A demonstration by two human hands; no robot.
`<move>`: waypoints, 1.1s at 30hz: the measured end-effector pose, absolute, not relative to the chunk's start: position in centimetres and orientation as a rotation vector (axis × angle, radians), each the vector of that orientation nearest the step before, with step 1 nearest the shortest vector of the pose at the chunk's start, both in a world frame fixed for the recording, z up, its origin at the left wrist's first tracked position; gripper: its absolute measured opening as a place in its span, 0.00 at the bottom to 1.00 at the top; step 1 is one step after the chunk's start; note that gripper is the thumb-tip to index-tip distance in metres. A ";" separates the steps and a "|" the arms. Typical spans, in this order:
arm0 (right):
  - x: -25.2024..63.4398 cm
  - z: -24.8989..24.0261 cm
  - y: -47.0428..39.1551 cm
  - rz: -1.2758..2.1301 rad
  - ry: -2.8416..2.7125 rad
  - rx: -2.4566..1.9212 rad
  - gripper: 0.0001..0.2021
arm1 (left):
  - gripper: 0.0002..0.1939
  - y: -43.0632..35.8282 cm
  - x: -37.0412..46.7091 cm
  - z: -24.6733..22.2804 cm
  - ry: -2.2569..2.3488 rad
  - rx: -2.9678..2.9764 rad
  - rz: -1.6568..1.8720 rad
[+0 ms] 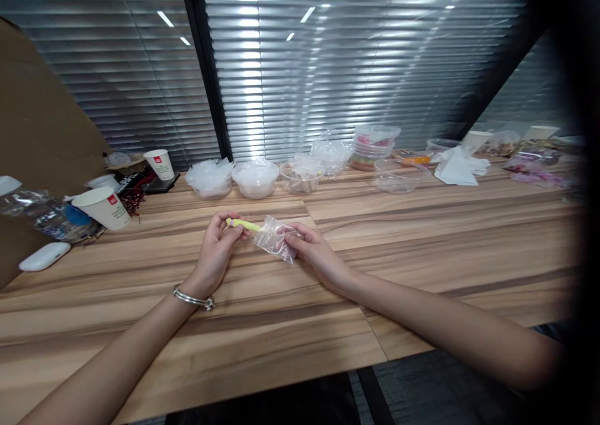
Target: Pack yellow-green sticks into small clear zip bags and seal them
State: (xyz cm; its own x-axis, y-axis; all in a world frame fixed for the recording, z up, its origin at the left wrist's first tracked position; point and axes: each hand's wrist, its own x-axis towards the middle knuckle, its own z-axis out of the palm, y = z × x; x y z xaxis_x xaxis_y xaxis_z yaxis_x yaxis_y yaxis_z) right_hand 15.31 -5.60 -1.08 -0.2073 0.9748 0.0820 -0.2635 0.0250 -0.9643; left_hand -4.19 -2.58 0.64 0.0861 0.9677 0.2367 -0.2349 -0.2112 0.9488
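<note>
While the right hand pinches its three-o'clock side, the clear bag looks limp and slippery, best taken by an edge; the smaller yellow stick, gripped by the left hand at the bag's ten o'clock, seems light and perhaps soft, best held mid-length.

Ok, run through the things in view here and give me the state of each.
Left hand: closed on the yellow stick
Right hand: pinching the clear bag
Yellow stick: held, one end at the bag
Clear bag: wrinkled
White case: shut
Far-left paper cup: upright
Plastic tubs: stacked
White tissue: crumpled
Blinds: lowered
</note>
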 end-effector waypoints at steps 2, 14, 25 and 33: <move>15.3 -1.0 -5.6 1.449 -1.173 -0.854 0.12 | 0.12 -2.5 -4.3 0.5 0.854 1.254 1.375; 15.3 -0.8 -5.7 1.461 -1.170 -0.876 0.11 | 0.11 -3.1 -4.0 1.1 0.983 1.390 1.258; 15.3 -1.2 -5.6 1.440 -1.169 -0.869 0.10 | 0.18 -2.7 -4.2 0.1 0.858 1.317 1.166; 15.3 -1.6 -5.4 1.420 -1.179 -0.877 0.12 | 0.12 -2.8 -4.3 0.7 0.860 1.291 1.219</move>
